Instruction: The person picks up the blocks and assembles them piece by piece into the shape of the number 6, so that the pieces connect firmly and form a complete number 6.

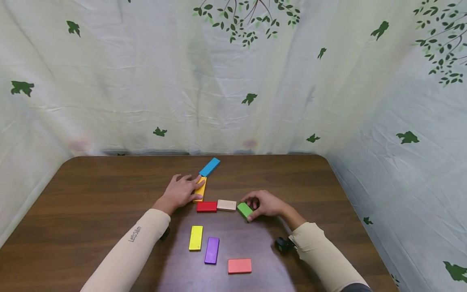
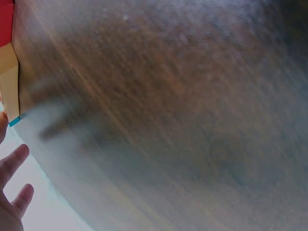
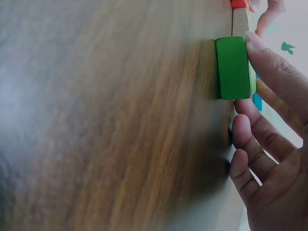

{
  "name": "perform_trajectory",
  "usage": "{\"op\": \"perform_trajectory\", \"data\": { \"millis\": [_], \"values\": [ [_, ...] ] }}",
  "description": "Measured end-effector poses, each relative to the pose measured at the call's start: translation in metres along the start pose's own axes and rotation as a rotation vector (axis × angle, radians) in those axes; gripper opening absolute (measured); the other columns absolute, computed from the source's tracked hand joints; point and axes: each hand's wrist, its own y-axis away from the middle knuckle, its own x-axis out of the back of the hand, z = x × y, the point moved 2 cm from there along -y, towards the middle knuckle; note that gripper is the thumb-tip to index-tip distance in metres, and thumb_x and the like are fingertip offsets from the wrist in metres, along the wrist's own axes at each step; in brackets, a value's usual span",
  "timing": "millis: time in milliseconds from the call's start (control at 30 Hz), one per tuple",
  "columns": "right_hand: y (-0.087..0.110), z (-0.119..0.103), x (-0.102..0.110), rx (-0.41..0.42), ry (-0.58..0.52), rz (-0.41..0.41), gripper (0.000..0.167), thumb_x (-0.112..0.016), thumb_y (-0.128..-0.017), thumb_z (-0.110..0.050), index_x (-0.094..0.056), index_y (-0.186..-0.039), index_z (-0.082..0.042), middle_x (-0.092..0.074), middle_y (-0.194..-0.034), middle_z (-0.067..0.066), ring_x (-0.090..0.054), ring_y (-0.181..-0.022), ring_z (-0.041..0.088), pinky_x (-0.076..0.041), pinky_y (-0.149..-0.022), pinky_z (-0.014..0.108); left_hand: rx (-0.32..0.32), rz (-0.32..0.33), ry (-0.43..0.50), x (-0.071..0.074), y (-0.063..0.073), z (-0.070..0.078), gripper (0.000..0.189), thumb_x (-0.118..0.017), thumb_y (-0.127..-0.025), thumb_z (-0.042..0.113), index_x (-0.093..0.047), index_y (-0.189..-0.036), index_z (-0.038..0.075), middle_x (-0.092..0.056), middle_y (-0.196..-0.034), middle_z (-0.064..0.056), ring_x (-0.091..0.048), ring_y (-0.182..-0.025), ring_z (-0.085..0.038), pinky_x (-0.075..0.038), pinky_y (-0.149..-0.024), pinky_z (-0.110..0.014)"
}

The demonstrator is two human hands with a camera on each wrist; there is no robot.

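I see the right hand [image 1: 270, 203] pinch the green block [image 1: 244, 211] between thumb and fingers; its long axis runs from far left to near right, its far end just beside the beige block [image 1: 227, 205]. The left hand [image 1: 178, 193], fingers spread and unclenched, touches the orange block [image 1: 201, 191], which points far, leaning slightly right. Beyond it, the blue block [image 1: 209, 167] slants far right. The red block [image 1: 206, 207] and beige block lie left to right, end to end. Nearer on the table [image 1: 109, 202], the yellow block [image 1: 196, 238] and purple block [image 1: 212, 250] point far; the coral block [image 1: 239, 266] lies crosswise. I count eight blocks, one per colour.
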Motion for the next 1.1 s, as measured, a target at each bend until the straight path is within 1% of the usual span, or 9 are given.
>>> {"op": "perform_trajectory", "data": {
  "millis": [467,767,1100],
  "values": [
    [0.0007,-0.0025,-0.0020,-0.007,-0.006,0.040,0.051,-0.086,-0.072,-0.021,-0.067,-0.117,-0.006,-0.059,-0.089,-0.003,-0.051,-0.071,0.009,-0.045,-0.064,0.022,-0.009,0.010,-0.009,-0.0025,-0.0016,-0.0015,0.063,-0.062,-0.089,0.046,-0.049,-0.142,0.015,-0.043,-0.148,-0.012,-0.040,-0.131,-0.043,-0.024,-0.105,-0.064],
    [0.0005,-0.0021,-0.0036,0.007,0.002,0.064,0.050,-0.087,-0.071,-0.022,-0.068,-0.115,-0.007,-0.060,-0.087,-0.003,-0.050,-0.069,0.007,-0.045,-0.063,0.021,0.017,0.000,-0.001,-0.0013,0.0001,-0.0006,0.062,-0.061,-0.090,0.046,-0.048,-0.142,0.015,-0.041,-0.149,-0.011,-0.038,-0.133,-0.043,-0.021,-0.107,-0.064],
    [0.0007,-0.0025,-0.0045,-0.004,-0.001,0.083,0.049,-0.088,-0.070,-0.023,-0.069,-0.113,-0.008,-0.060,-0.086,-0.002,-0.050,-0.069,0.007,-0.044,-0.063,0.022,0.011,0.004,0.005,-0.0020,-0.0012,-0.0016,0.063,-0.062,-0.089,0.046,-0.048,-0.142,0.015,-0.042,-0.148,-0.012,-0.039,-0.132,-0.043,-0.022,-0.106,-0.065]
  ]
}}
